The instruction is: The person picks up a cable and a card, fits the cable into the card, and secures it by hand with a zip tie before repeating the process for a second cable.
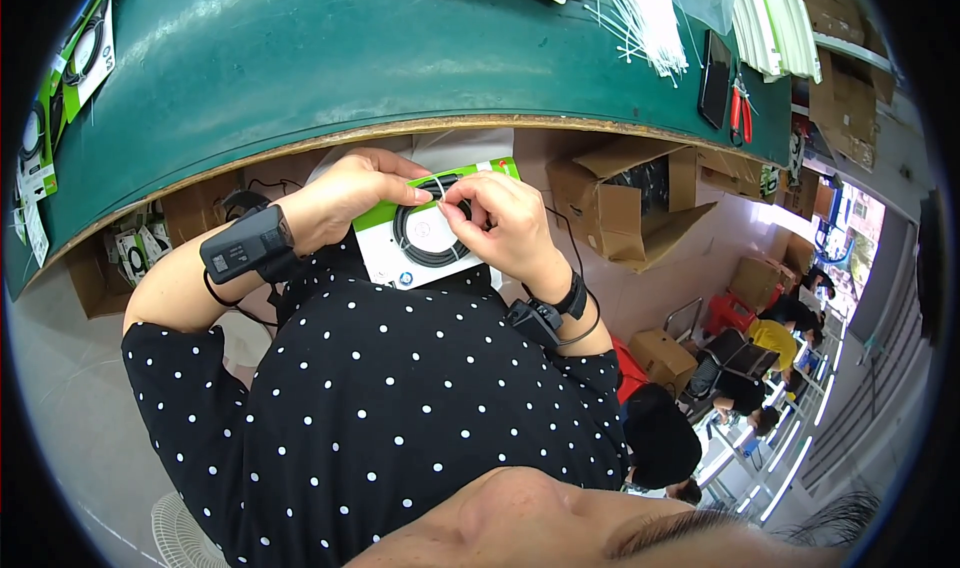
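Just below the bench edge, in front of my body, is a green and white packaging card (375, 251) with a coiled black cable (432, 257) on it. A thin white zip tie (439, 185) crosses the top of the coil. My left hand (362, 190) grips the card's upper left side, its thumb lying against the coil near the tie and its other fingers partly hidden. With thumb and forefinger together, my right hand (505, 223) pinches the zip tie beside the left thumb. Exactly where the tie's end lies is hidden by the fingers.
On the green bench (350, 58) lie a bundle of white zip ties (645, 23), stacked cards (775, 28), a black phone (714, 80) and red-handled pliers (740, 113). Carded cables (88, 53) sit at far left. An open carton (625, 203) stands below; people work farther right.
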The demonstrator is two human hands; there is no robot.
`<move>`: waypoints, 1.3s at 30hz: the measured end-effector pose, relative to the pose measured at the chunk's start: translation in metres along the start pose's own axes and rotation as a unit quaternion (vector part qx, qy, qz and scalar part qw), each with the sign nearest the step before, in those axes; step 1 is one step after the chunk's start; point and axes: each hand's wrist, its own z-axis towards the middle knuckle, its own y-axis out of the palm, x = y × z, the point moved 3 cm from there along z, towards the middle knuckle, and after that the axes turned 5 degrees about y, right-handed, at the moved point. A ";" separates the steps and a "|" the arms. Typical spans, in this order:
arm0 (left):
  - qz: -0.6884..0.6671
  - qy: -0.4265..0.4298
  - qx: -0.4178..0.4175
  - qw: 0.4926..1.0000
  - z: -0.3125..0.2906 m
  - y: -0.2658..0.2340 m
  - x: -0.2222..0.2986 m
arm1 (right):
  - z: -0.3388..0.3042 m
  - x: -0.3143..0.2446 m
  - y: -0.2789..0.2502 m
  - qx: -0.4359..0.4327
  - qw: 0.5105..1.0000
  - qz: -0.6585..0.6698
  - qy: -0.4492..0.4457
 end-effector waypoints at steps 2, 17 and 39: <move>0.005 -0.008 0.000 1.000 -0.002 0.001 0.002 | 0.000 0.001 -0.001 0.000 1.000 0.013 0.010; 0.020 -0.018 -0.018 0.999 0.004 -0.001 -0.001 | -0.003 0.001 -0.001 0.041 0.997 -0.037 -0.053; 0.050 0.007 0.027 0.998 0.006 -0.002 -0.004 | -0.004 0.002 0.004 0.054 0.996 -0.051 -0.040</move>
